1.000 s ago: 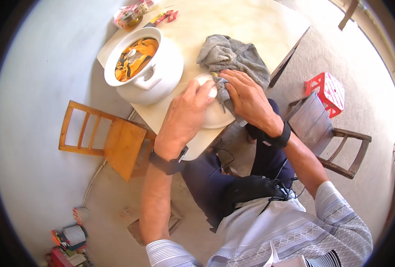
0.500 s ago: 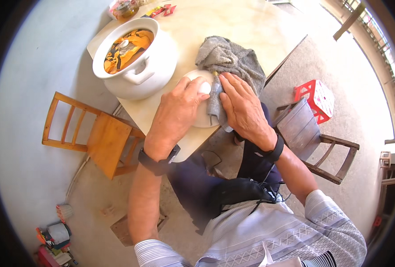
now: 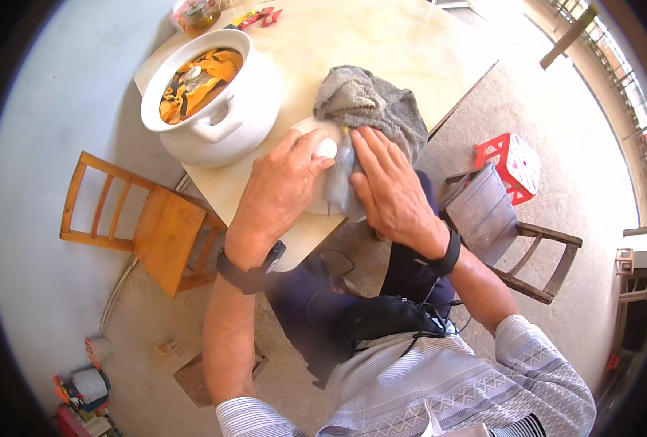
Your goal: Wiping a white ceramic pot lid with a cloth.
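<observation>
My left hand [image 3: 283, 183] is closed with its fingertips round the white knob of a pale round lid [image 3: 310, 207]. The lid lies near the table's front corner, mostly under my hands. My right hand [image 3: 395, 183] lies flat with straight fingers on a thin grey-blue cloth [image 3: 340, 178] over the lid's right part. This cloth is smeared by motion, and a small yellow bit shows at its far end. A crumpled, thicker grey towel [image 3: 371, 98] touches the lid just beyond my right fingers. Whether the two cloths are joined, I cannot tell.
A big white pot [image 3: 225, 146] with orange-and-black material inside stands on the pale table [image 3: 404, 44], left of my hands. Behind it are a jar [image 3: 196, 18] and red packets [image 3: 269, 16]. Wooden chairs [image 3: 165, 229] [image 3: 484, 211] flank the table; a red-and-white stool [image 3: 516, 164] stands right.
The view has shifted a little. The thin cloth under my right hand has gone from sharp to blurred. My left fingers stay on the knob.
</observation>
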Action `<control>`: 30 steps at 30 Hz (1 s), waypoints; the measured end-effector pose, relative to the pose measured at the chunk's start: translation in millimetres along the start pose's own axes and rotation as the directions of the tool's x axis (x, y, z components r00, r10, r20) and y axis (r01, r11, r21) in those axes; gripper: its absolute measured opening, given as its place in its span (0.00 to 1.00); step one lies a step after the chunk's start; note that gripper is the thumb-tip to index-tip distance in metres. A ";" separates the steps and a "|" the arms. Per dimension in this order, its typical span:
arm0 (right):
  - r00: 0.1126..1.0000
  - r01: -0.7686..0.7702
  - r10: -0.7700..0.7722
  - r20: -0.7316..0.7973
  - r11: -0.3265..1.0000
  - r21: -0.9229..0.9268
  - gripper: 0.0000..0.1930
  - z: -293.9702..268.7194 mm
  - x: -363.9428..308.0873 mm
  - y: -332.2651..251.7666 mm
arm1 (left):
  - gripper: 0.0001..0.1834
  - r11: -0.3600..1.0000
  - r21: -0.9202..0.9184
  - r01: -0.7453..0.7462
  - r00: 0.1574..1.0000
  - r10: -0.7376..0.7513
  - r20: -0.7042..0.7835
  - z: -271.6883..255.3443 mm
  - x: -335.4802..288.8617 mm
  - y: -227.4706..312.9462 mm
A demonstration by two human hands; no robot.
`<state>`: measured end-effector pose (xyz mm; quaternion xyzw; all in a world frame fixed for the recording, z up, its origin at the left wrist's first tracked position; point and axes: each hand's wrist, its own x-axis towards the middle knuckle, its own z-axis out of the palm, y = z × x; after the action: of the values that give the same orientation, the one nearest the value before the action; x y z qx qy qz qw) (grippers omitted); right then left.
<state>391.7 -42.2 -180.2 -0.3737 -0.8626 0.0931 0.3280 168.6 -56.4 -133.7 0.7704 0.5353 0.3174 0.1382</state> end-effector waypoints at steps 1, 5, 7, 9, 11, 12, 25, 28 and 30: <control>1.000 -0.002 0.002 -0.009 1.000 -0.013 0.32 -0.9 0.9 -0.1 | 0.19 1.000 0.000 0.011 1.000 -0.011 0.011 -0.5 0.9 1.2; 0.999 0.033 -0.032 0.011 0.995 -0.095 0.38 6.2 -12.4 -17.3 | 0.19 1.000 -0.013 0.009 1.000 -0.009 -0.008 0.5 0.0 -1.8; 0.993 0.094 -0.082 0.087 0.985 -0.148 0.42 5.8 -33.7 -39.4 | 0.19 1.000 -0.009 0.012 1.000 -0.012 -0.016 1.9 -1.9 -2.0; 0.987 0.086 -0.064 0.149 0.986 -0.143 0.47 7.5 -43.1 -41.2 | 0.19 1.000 -0.010 0.015 1.000 -0.015 -0.012 2.6 -2.7 -1.9; 0.988 0.095 -0.073 0.137 0.982 -0.163 0.47 5.6 -38.3 -32.4 | 0.19 0.999 -0.021 0.023 1.000 -0.023 0.006 3.2 -2.3 -0.8; 0.994 0.074 -0.063 0.088 0.989 -0.130 0.43 4.3 -28.2 -26.3 | 0.19 0.999 -0.027 0.030 0.999 -0.030 0.019 0.7 -1.9 0.1; 0.983 0.121 -0.100 0.154 0.983 -0.136 0.42 1.1 -37.9 -44.4 | 0.19 0.991 -0.131 -0.005 0.991 0.023 0.133 -11.3 0.8 -14.6; 0.988 0.109 -0.090 0.129 0.983 -0.149 0.40 1.4 -25.8 -34.5 | 0.19 0.987 -0.159 -0.020 0.994 0.037 0.102 -11.0 0.0 -15.1; 0.996 0.066 -0.062 0.063 0.995 -0.075 0.38 4.4 -13.9 -12.6 | 0.19 0.989 -0.147 -0.026 0.996 0.038 0.082 -9.7 -0.3 -14.5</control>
<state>388.5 -60.5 -185.3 -0.3552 -0.8867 0.0604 0.2898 151.7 -52.3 -134.4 0.7796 0.4920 0.3249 0.2113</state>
